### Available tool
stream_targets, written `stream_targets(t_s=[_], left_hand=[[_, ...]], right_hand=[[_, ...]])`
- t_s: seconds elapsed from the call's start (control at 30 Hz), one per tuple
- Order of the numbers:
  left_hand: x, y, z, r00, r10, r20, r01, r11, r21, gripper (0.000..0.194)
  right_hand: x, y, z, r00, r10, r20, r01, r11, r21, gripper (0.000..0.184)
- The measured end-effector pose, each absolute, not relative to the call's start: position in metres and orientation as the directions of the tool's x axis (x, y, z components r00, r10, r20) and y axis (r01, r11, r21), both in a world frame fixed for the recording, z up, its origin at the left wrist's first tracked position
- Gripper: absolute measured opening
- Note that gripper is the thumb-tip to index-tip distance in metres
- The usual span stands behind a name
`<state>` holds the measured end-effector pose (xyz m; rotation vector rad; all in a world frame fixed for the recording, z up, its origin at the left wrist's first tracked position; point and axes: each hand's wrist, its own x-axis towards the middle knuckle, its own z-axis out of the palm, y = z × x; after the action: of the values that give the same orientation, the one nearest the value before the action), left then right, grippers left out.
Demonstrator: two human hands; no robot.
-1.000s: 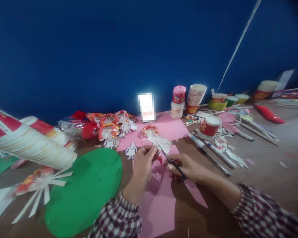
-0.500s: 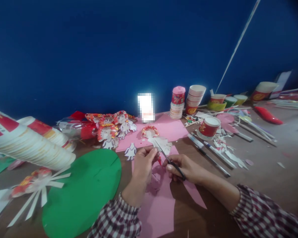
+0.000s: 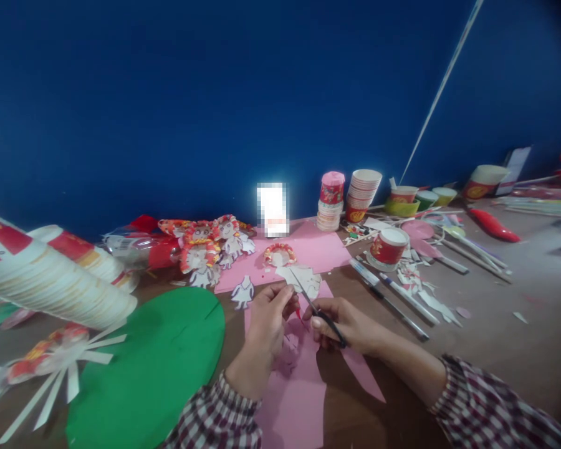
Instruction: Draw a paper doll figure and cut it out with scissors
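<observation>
My right hand (image 3: 343, 321) is closed around the black handles of a pair of scissors (image 3: 328, 322), whose blades point up and to the left. Close by on the left, my left hand (image 3: 267, 321) pinches its thumb and fingertips together beside the blades. What sits in that pinch is too small to make out; a small red bit (image 3: 299, 310) shows just below the fingertips. Under both hands lies pink paper (image 3: 294, 405). Beyond the blades are a white paper piece (image 3: 308, 280) and a red-and-yellow braided ring (image 3: 280, 254).
A green oval sheet (image 3: 154, 368) and stacked paper cups (image 3: 60, 280) lie at left. Paper doll cutouts (image 3: 201, 249) are piled behind, with one loose doll dress (image 3: 243, 292) nearer. At right are a red cup (image 3: 389, 248), pens (image 3: 409, 299), paper scraps (image 3: 437, 305) and a red object (image 3: 494, 226).
The whole view has shifted a little, with the scene sliding left and down. Both hands and the scissors keep nearly the same pose.
</observation>
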<state>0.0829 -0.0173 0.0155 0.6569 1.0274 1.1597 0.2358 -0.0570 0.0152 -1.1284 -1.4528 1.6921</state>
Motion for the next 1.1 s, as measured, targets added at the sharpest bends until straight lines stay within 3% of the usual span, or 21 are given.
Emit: stream_targets(t_s=[1.1], left_hand=[[0.0824,-0.0188,0.0183,0.07,0.946,-0.317,-0.417,0.316,0.852,0.017]], right_hand=[[0.238,-0.0568,0.0135,-0.435,0.883,-0.176,0.099,-0.148,-0.984,0.04]])
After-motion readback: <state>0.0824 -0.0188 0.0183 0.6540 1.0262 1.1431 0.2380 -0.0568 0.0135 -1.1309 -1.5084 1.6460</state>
